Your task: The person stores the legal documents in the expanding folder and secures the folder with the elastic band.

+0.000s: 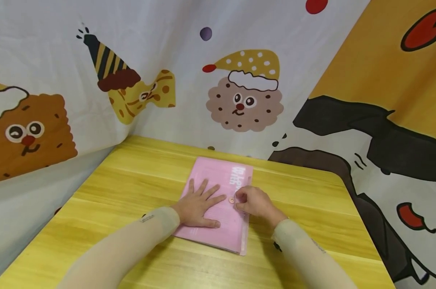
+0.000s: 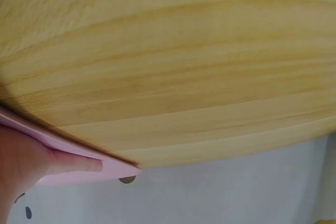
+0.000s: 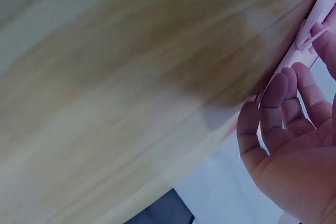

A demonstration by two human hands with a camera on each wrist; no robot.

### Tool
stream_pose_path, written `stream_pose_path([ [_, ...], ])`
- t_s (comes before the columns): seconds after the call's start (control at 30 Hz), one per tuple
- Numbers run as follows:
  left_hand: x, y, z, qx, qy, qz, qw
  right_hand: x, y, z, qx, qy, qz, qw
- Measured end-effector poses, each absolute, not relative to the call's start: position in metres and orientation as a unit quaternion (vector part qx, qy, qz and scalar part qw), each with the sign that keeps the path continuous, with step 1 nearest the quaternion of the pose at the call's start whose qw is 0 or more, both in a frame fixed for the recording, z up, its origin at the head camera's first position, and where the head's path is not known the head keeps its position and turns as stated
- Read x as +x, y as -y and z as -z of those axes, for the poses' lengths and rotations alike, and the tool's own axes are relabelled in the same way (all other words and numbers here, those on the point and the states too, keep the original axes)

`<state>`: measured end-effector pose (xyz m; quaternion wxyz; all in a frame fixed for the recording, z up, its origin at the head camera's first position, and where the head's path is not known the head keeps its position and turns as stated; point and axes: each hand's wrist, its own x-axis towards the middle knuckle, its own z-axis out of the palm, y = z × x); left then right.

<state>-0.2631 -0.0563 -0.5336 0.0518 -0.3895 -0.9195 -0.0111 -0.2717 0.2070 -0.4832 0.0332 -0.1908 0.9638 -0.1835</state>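
Observation:
A pink file folder [image 1: 214, 166] with white lettering lies flat on the wooden table. Spread fingers of my left hand [image 1: 197, 206] press on its cover; the left wrist view shows the thumb side of that hand [image 2: 31, 163] against the folder's pink surface [image 2: 122, 169]. A small round button [image 1: 231, 200] sits near the folder's right edge. Beside it, my right hand [image 1: 255, 202] has its thumb and fingers bent at the flap. In the right wrist view, a thin white cord [image 3: 313, 39] runs to the thumb of the right hand [image 3: 294, 145], pinched there.
The yellow wooden table [image 1: 131, 172] extends around the folder on all sides. Behind its back edge hangs a white curtain [image 1: 181, 36] printed with cartoon biscuits and party hats. A large orange and black print covers the curtain's right part.

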Motion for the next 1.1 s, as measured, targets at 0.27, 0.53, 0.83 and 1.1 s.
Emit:
stream_pose_path([
  [0.27,-0.265,0.056,0.534,-0.389,0.919,0.019,0.056,-0.274,-0.203,0.484,-0.205,-0.966,0.156,0.01],
  [0.53,-0.263,0.055,0.531,-0.392,0.918,0.024,0.051,-0.273,-0.195,0.486,-0.167,-0.975,0.144,0.013],
  [0.83,-0.262,0.055,0.529,-0.391,0.919,0.022,0.052,-0.272,-0.191,0.486,-0.152,-0.979,0.137,0.023],
  [1.1,-0.263,0.056,0.532,-0.392,0.918,0.019,0.065,-0.272,-0.187,0.485,-0.135,-0.98,0.142,0.032],
])
